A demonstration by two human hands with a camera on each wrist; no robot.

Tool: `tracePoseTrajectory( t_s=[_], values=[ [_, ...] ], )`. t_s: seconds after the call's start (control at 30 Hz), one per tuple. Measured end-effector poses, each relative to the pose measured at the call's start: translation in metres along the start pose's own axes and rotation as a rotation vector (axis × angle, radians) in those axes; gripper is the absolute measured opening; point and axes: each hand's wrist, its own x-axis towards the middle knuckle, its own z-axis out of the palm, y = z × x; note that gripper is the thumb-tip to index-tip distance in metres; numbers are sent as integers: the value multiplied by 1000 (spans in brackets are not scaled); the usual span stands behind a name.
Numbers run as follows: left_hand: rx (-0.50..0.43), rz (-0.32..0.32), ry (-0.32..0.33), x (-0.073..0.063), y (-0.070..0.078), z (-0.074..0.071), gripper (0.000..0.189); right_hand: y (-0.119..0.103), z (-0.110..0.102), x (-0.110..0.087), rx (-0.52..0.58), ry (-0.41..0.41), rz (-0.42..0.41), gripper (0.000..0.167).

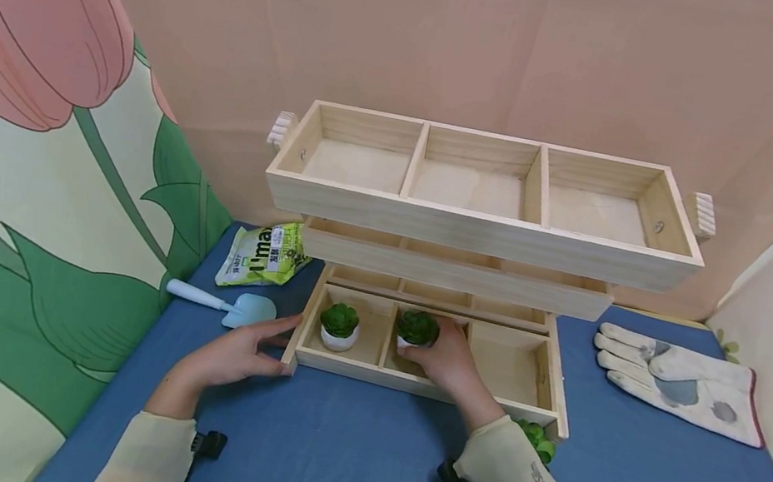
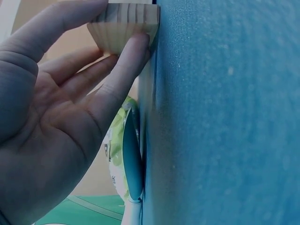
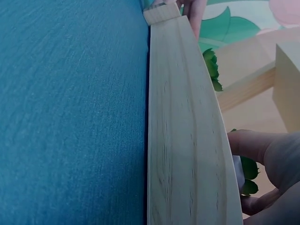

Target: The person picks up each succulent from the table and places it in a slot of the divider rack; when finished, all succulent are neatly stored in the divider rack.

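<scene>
A three-tier wooden plant stand [image 1: 482,235] stands on the blue cloth, each tier split into compartments. My left hand [image 1: 223,361] grips the left front end of its bottom tier; in the left wrist view the thumb and fingers lie on different sides of the wooden end piece [image 2: 124,28]. With my right hand [image 1: 447,360] I hold a small potted succulent [image 1: 418,328] in the bottom tier's middle compartment. Its white pot is partly hidden by the fingers and divider. Another succulent in a white pot [image 1: 340,323] sits upright in the left compartment.
A third green succulent [image 1: 537,442] shows beside the stand's front right corner, partly behind my right sleeve. Left of the stand lie a light blue trowel [image 1: 250,310] and a green-and-white bag [image 1: 266,256]. White gardening gloves [image 1: 683,381] lie at the right on the blue cloth [image 1: 335,469].
</scene>
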Motion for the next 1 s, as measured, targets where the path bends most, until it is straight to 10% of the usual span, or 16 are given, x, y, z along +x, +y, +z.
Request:
tracePoseTrajectory(
  t_s=[1.0],
  values=[
    [42,-19,8,-1,2,2,91,-2,4,2,-75,-15,95,92]
  ],
)
